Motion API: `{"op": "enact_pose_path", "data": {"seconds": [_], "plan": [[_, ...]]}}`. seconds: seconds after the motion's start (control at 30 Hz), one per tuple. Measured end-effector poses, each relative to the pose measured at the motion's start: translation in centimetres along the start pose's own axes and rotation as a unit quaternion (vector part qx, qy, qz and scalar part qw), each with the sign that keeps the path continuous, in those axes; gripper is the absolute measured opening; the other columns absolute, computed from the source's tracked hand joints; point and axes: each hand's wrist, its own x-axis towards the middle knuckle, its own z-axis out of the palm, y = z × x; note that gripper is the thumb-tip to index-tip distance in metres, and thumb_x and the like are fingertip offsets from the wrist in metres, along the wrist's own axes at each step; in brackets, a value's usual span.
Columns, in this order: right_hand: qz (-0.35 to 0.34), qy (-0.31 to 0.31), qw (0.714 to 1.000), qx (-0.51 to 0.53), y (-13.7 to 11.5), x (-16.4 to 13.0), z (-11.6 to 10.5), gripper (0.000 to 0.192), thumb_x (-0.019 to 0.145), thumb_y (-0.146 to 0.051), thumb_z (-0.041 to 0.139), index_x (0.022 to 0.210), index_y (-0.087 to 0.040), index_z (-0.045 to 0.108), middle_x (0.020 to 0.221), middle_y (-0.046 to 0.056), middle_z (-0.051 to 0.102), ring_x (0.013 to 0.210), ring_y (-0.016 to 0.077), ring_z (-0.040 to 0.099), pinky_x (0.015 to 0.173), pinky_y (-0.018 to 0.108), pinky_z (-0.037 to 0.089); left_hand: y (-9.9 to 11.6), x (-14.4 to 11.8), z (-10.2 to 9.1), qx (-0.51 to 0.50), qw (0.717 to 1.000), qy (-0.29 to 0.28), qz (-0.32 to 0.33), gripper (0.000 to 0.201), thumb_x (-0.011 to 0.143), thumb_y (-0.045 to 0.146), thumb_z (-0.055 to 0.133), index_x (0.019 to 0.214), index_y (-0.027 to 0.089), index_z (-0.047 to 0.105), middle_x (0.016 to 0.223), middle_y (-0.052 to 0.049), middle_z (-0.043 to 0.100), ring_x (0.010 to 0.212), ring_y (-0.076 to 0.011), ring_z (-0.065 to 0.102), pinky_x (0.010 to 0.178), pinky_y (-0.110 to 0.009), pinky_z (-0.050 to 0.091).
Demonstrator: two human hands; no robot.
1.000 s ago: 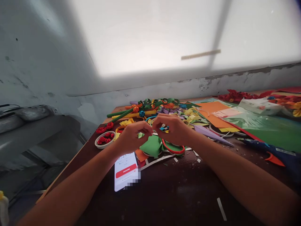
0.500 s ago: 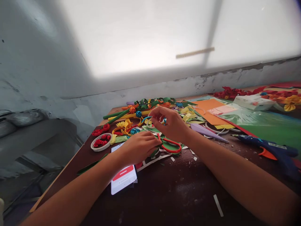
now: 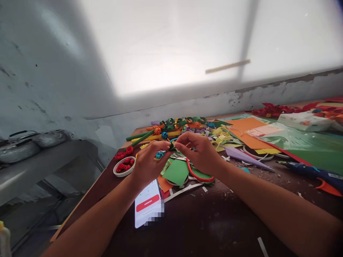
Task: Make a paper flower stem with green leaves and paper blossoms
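Note:
My left hand is closed in a pinch, its thumb and forefinger on a small dark green paper piece. From the other side my right hand pinches toward the same piece, fingertips almost touching those of the left. Below the hands lie a green paper sheet and a red loop that looks like a scissor handle, partly covered by my right hand. A lit phone lies under my left wrist.
Left of my hands, a white tape ring holds red paper pieces. Coloured paper flowers and strips pile up behind. To the right are a purple paper cone, orange paper and a blue glue gun. Pots stand on a side bench.
My left hand has lifted from beside the red handle and come up to meet my right hand. The green sheet beneath now shows more. The whole view has shifted slightly.

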Motion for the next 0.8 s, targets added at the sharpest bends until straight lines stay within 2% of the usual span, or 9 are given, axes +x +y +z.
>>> {"op": "enact_pose_path", "data": {"seconds": [0.2, 0.47, 0.57, 0.73, 0.8], "plan": [[0.003, 0.017, 1.000, 0.024, -0.06, -0.18, 0.34, 0.011, 0.088, -0.028, 0.072, 0.083, -0.020, 0.066, 0.079, 0.000, 0.070, 0.071, 0.0128, 0.067, 0.068, 0.024, 0.056, -0.15, 0.25, -0.23, 0.006, 1.000, 0.008, 0.017, 0.021, 0.087, 0.015, 0.073, 0.105, 0.020, 0.061, 0.090, -0.002, 0.074, 0.072, -0.0112, 0.072, 0.070, -0.023, 0.060], [-0.028, 0.004, 1.000, -0.005, -0.13, -0.31, 0.22, 0.004, 0.086, -0.021, 0.073, 0.090, -0.021, 0.073, 0.087, 0.003, 0.075, 0.077, 0.0154, 0.070, 0.072, 0.028, 0.059, -0.31, 0.14, -0.34, 0.009, 1.000, -0.002, 0.027, 0.019, 0.088, 0.012, 0.071, 0.103, 0.021, 0.063, 0.085, -0.001, 0.074, 0.076, -0.0130, 0.074, 0.072, -0.023, 0.059], [-0.044, -0.016, 0.998, -0.032, -0.19, -0.29, 0.31, 0.002, 0.087, -0.023, 0.073, 0.087, -0.020, 0.073, 0.086, 0.003, 0.074, 0.077, 0.0160, 0.070, 0.072, 0.029, 0.059, -0.47, 0.12, -0.38, 0.014, 0.998, -0.020, 0.052, 0.018, 0.090, 0.014, 0.069, 0.105, 0.021, 0.063, 0.083, -0.001, 0.074, 0.074, -0.0139, 0.073, 0.071, -0.025, 0.058], [-0.021, -0.019, 0.999, -0.041, -0.02, -0.19, 0.22, 0.006, 0.083, -0.020, 0.077, 0.082, -0.020, 0.071, 0.083, 0.002, 0.071, 0.072, 0.0150, 0.068, 0.068, 0.028, 0.059, -0.87, 0.21, -0.54, 0.032, 0.993, -0.072, 0.086, 0.022, 0.088, 0.018, 0.072, 0.108, 0.020, 0.062, 0.086, -0.004, 0.073, 0.078, -0.0167, 0.071, 0.074, -0.029, 0.058], [-0.051, -0.045, 0.997, -0.046, 0.09, 0.02, -0.27, 0.008, 0.083, -0.016, 0.077, 0.081, -0.021, 0.070, 0.085, 0.002, 0.071, 0.075, 0.0148, 0.068, 0.071, 0.029, 0.058, -0.93, 0.45, -0.78, 0.031, 0.992, -0.093, 0.081, 0.024, 0.086, 0.023, 0.076, 0.105, 0.021, 0.063, 0.091, -0.006, 0.073, 0.084, -0.0194, 0.071, 0.077, -0.032, 0.058]]}}
